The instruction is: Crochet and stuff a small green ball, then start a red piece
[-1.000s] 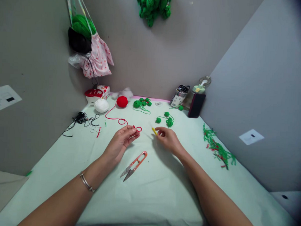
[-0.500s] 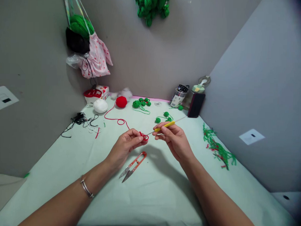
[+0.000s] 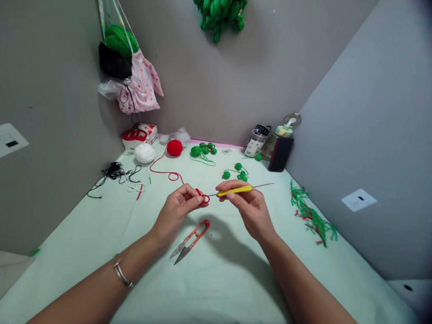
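My left hand (image 3: 181,205) pinches a small loop of red yarn (image 3: 205,198) between thumb and fingers. From there the strand runs back over the table to a red yarn ball (image 3: 174,148). My right hand (image 3: 250,208) is closed around the yellow handle of a crochet hook (image 3: 235,190), held nearly level. One metal end of it points left and reaches the red loop; the other sticks out to the right. Whether the tip passes through the loop is too small to tell. Below my hands lie orange thread snips (image 3: 191,241), blades apart.
A white yarn ball (image 3: 144,153), black yarn scraps (image 3: 113,171) and small green crocheted pieces (image 3: 203,149) lie farther back. A dark phone (image 3: 281,155) leans by a bottle (image 3: 284,131) and a pen tin (image 3: 256,140). Green and red offcuts (image 3: 315,215) lie right.
My right hand has turned the crochet hook flatter, its right end now lower. My left hand has shifted slightly left with the red loop. The view has tilted a little.
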### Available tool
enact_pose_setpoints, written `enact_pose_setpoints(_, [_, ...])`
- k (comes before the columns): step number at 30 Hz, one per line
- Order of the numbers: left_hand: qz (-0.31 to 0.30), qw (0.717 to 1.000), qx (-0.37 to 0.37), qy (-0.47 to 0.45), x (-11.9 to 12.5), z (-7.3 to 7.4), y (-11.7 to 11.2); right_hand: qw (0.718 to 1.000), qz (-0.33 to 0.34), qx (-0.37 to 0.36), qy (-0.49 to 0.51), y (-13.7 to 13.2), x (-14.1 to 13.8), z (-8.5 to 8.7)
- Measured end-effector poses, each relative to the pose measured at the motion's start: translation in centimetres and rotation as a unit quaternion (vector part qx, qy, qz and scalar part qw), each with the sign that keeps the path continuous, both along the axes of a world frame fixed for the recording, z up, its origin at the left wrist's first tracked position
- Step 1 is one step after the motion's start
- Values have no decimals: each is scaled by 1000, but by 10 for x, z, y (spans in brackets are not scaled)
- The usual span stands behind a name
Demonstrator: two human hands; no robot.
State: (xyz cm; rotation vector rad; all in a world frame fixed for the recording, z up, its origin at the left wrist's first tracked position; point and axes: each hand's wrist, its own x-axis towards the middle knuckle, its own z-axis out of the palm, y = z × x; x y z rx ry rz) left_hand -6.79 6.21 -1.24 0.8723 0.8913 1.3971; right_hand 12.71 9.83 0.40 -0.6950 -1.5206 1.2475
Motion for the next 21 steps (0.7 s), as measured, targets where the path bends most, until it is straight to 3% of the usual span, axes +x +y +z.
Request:
enact_pose_setpoints(17, [41, 998, 29, 40, 2, -4, -2, 995, -9, 32, -89, -10, -3, 4])
enact_pose_setpoints(21, [11, 1000, 14, 22, 2, -4, -1, 984, -40, 117, -129, -14, -7, 1])
